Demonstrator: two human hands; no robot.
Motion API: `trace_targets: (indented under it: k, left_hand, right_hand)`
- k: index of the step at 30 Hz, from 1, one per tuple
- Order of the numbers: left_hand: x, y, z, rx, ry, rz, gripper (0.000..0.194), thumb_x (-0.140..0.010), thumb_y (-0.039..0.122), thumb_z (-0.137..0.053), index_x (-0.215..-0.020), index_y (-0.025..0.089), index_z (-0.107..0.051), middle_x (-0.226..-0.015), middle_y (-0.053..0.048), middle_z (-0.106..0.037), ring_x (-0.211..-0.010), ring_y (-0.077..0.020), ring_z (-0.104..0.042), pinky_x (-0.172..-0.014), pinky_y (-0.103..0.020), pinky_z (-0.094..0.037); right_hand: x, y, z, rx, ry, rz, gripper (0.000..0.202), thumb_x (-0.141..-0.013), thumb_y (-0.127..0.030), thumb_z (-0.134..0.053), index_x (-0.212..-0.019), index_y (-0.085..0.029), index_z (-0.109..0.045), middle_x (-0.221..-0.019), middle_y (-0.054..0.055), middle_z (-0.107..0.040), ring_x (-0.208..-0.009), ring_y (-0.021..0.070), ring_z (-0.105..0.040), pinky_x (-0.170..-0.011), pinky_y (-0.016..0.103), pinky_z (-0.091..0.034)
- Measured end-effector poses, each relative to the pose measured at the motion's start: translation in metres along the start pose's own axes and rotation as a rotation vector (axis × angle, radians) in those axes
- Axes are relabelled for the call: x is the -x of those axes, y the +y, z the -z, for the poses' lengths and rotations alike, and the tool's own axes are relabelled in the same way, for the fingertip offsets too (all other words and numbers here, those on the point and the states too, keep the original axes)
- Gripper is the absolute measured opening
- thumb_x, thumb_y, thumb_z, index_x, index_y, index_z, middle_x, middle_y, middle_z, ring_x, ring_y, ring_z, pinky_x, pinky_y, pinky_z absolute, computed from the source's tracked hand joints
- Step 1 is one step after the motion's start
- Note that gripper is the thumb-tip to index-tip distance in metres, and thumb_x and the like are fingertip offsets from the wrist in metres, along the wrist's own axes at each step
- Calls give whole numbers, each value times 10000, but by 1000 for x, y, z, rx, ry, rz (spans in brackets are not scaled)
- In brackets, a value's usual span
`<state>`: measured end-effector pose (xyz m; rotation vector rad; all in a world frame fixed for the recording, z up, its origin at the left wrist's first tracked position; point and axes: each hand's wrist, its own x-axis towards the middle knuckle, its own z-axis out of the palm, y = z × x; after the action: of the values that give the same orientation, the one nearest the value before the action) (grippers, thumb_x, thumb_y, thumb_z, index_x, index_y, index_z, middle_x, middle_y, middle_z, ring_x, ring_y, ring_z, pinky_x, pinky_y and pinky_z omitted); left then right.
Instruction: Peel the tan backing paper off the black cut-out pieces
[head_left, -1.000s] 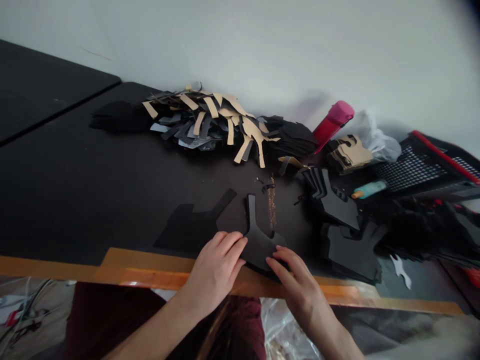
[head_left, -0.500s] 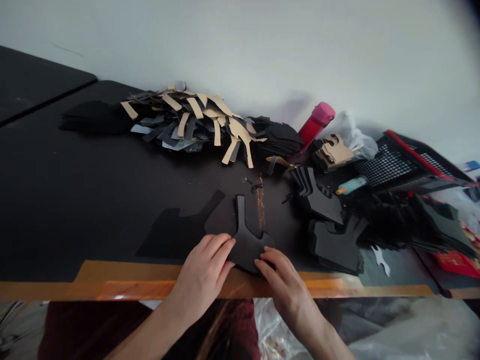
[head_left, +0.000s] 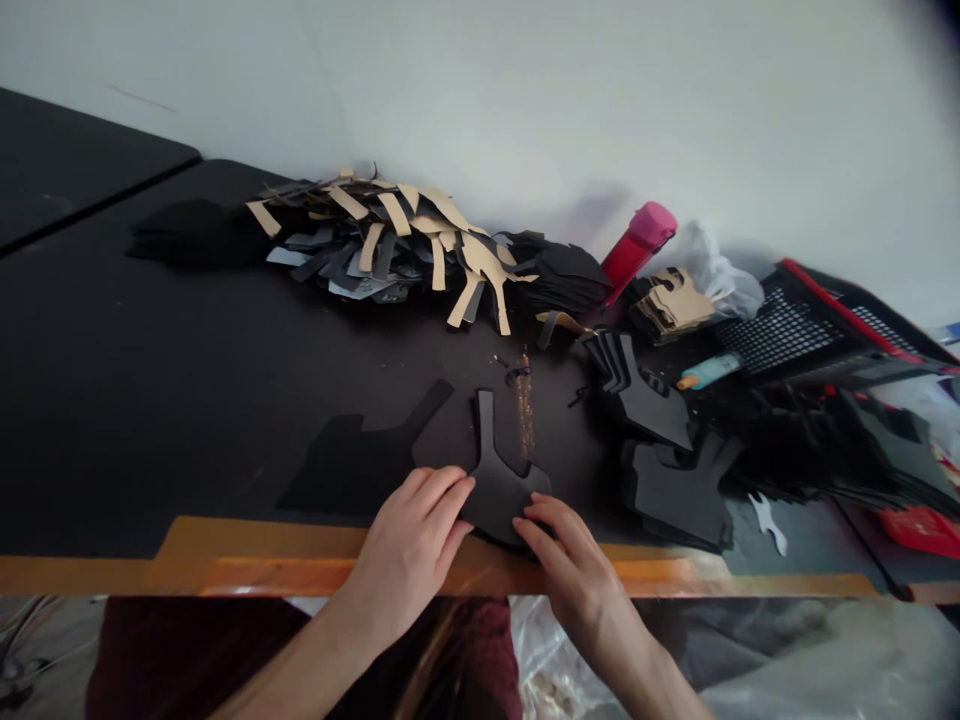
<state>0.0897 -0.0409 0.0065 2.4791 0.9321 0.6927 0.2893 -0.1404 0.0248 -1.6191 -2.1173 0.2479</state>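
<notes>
Between my hands, at the table's front edge, lies a black cut-out piece (head_left: 501, 490) with a narrow arm pointing away from me. My left hand (head_left: 416, 530) pinches its left edge, thumb and fingers close together. On the opposite edge my right hand (head_left: 566, 545) has its fingers bent and closed on the piece. The fingertips partly cover both sides of it. Left of my hands, a flat black cut-out (head_left: 360, 455) of similar outline rests on the dark table (head_left: 187, 390). Its material cannot be made out for certain.
Stacks of black cut-outs (head_left: 679, 495) stand to the right, near a small white piece (head_left: 769, 525) and a light-blue tube (head_left: 709, 371). Behind are a heap of beige and grey pieces (head_left: 420, 225), a pink bottle (head_left: 637, 245) and a black mesh basket (head_left: 795, 325). Tape (head_left: 262, 545) covers the front edge.
The whole view has shifted slightly, so things on the table appear a little further right. Both hands keep the same hold on the black piece.
</notes>
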Motion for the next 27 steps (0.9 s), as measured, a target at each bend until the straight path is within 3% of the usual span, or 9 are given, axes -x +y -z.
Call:
trace_targets:
  k: [9,19,27]
  left_hand:
    - [-1,2,2,-22,-4,5,321,-847,121,-549,-1167,116,-526,-1151,-94,-568,-994,-237,-499,-877,-402,-480]
    - [-1,4,4,-45,-21,-6,301,-856,136,-544,-1157,118,-546,-1153,-87,-577,-998,-236,-496,-889,-407,-480]
    - [-1,5,3,-68,-25,-16,292,-864,139,-533,-1156,122,-546,-1155,-79,-580,-991,-233,-497,-885,-397,-478]
  right_hand:
    - [0,3,-2,12,5,20,445,-882,2,-320,-1222,-193,-529,-1170,118,-537,-1239,231,-436,-996,399,-462]
    - [-6,3,2,29,-98,53,492,-841,43,-293,-1206,-184,-532,-1143,110,-558,-1236,227,-443,-986,406,-479]
    - [-11,1,5,-3,-62,32,467,-826,36,-337,-1162,-203,-556,-1101,97,-569,-1170,216,-494,-964,393,-493]
